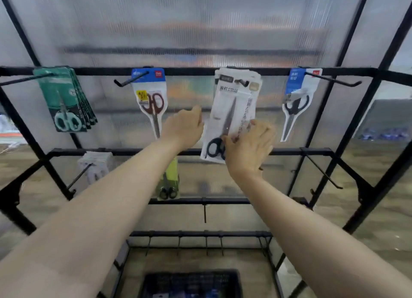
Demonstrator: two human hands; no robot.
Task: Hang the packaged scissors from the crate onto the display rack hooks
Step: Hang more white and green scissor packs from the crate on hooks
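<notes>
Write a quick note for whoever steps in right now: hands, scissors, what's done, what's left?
The right hand pinches the white pack low down; the left hand is at its left edge, grip unclear.
The pack's hole is over the top hook.
Done: packs hang on four top hooks and two lower ones.
Left: release, then check the crate below, contents blurred; the lower right hook is bare.

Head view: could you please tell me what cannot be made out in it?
- Crate: cut off by the bottom edge; contents blurred.
- Yellow pack: partly hidden by the left forearm.
- Left hand: fingers hidden behind the hand itself and the white pack, so its grip is unclear.
- White pack: print blurred; the right hand pinching it covers part of the scissor handles.
</notes>
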